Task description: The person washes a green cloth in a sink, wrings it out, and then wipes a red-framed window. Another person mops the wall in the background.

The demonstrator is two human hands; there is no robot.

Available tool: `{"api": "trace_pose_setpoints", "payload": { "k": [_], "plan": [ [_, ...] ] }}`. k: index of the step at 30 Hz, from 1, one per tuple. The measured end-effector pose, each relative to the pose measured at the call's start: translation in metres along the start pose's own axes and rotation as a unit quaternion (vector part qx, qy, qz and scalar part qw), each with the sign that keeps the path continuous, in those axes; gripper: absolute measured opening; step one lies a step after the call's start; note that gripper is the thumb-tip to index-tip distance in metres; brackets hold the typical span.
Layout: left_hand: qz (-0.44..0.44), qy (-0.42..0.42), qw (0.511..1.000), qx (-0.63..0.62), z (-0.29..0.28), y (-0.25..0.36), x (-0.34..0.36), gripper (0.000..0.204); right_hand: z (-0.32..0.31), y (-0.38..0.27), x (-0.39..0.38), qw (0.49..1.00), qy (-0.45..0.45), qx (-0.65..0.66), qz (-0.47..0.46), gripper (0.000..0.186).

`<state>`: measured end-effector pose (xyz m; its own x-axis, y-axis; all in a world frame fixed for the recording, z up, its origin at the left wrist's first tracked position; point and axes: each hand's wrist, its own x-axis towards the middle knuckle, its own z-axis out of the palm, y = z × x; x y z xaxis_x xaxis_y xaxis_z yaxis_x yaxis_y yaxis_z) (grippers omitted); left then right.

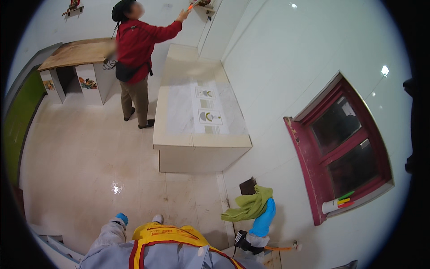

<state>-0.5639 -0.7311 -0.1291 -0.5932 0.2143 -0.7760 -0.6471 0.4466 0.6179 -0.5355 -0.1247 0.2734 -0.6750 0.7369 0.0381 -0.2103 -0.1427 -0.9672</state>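
My right hand (264, 219), in a long blue glove, holds a crumpled olive-green cloth (250, 205) close to the tiled wall. The cloth drapes over its fingers and hangs to the left. A black device is strapped around that wrist. Low at the left, my left hand (122, 218) shows only as a small bit of blue glove beyond a pale sleeve. Its fingers are too hidden to make out, and nothing is seen in it. Between my arms lies the yellow apron (165, 234) with red edging that I wear.
Ahead, a tiled counter (201, 141) runs along the right wall. Beside it stands a co-worker (139, 49) in red, reaching an orange tool toward a shelf. A wooden-topped table (78, 53) is behind. A red-framed window (329, 157) has a white cup (330, 206) on its sill.
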Motion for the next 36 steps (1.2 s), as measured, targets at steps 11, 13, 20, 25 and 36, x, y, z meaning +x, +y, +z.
{"api": "trace_pose_setpoints", "payload": {
  "k": [11, 13, 20, 25, 36],
  "plan": [
    [0.014, 0.16, 0.986, -0.034, 0.059, 0.058, -0.008, 0.013, -0.028, -0.002, -0.013, 0.999, 0.0, 0.032, 0.021, 0.039],
    [0.017, 0.148, 0.988, -0.051, 0.063, 0.084, -0.009, 0.014, -0.025, 0.001, -0.016, 0.999, 0.034, 0.014, 0.007, 0.039],
    [0.039, 0.125, 0.989, 0.065, 0.008, 0.095, -0.005, 0.019, 0.006, 0.005, -0.058, 0.997, 0.064, 0.01, -0.038, 0.04],
    [-0.036, 0.097, 0.994, 0.018, -0.062, 0.048, 0.0, 0.016, 0.041, -0.001, -0.097, 0.998, 0.064, 0.011, -0.014, 0.039],
    [-0.099, 0.073, 0.992, -0.035, -0.097, -0.031, 0.02, 0.013, 0.068, -0.002, -0.133, 0.996, 0.085, -0.023, -0.002, 0.037]
  ]
}}
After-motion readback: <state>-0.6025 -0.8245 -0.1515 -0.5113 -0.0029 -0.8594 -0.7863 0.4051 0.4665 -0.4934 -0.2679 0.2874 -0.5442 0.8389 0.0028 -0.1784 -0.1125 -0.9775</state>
